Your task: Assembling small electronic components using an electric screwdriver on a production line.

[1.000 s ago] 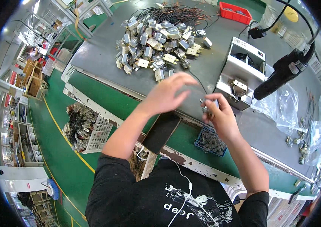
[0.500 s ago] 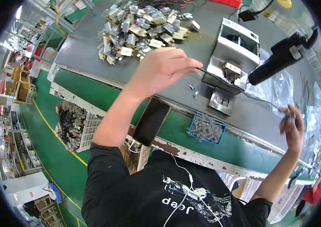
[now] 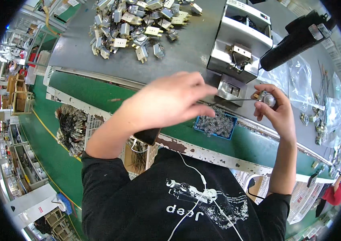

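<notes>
My right hand (image 3: 277, 110) pinches a small round silver metal part (image 3: 266, 99) between thumb and fingers. A thin dark cable (image 3: 242, 99) runs left from that part, passing just in front of a small metal block with a recess (image 3: 231, 89). Left of the block is my left hand (image 3: 174, 100), blurred, with thumb and index finger apart and nothing visible between them. The left hand hovers beside the blue tray (image 3: 230, 137) of small coil springs (image 3: 216, 122). Behind the block stands a silver bench machine (image 3: 234, 44) with a pale metal fixture (image 3: 241, 52) on its front.
A heap of small metal-cased parts (image 3: 138, 28) lies at the back left. A black cylindrical tool (image 3: 291, 44) slants in from the right, over clear plastic bags (image 3: 299, 84). A phone (image 3: 148, 135) sits under my left wrist; a basket of wired parts (image 3: 74, 130) is lower left.
My left hand has let go of the cable and come nearer, down from the machine's side. My right hand has moved left with the round metal part, and the cable is off the machine's front.
</notes>
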Demonstrator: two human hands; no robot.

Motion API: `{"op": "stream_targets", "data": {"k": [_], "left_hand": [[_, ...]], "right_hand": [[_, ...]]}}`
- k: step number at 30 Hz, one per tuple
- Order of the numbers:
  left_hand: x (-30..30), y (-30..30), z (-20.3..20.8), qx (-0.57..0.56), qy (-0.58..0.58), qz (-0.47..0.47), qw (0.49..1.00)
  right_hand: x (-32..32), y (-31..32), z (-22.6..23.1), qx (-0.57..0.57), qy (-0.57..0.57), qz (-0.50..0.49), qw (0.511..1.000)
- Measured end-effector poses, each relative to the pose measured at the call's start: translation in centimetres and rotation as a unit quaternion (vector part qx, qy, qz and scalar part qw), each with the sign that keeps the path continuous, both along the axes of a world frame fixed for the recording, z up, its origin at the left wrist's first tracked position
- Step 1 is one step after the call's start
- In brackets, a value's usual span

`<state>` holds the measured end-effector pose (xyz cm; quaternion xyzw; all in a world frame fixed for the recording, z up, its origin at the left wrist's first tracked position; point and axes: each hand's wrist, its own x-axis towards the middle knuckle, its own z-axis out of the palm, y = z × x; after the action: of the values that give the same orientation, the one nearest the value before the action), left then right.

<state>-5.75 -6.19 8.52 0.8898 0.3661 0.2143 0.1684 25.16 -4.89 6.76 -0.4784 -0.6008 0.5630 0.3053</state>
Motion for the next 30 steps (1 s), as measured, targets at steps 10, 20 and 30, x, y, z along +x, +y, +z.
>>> {"op": "stream_targets", "data": {"k": [10, 20, 30], "left_hand": [[-1.5, 0.4, 0.6, -0.036, 0.035, -0.007, 0.999], [-3.1, 4.0, -3.3, -0.010, 0.115, 0.085, 0.990], [0.6, 4.8, -5.1, -0.006, 0.084, 0.059, 0.995]], "right_hand": [[-0.5, 0.3, -0.2, 0.161, -0.230, 0.085, 0.956], [-3.6, 0.8, -4.8, 0.350, -0.235, 0.023, 0.906], [-3.7, 0.7, -5.8, 0.415, -0.347, 0.023, 0.841]]}}
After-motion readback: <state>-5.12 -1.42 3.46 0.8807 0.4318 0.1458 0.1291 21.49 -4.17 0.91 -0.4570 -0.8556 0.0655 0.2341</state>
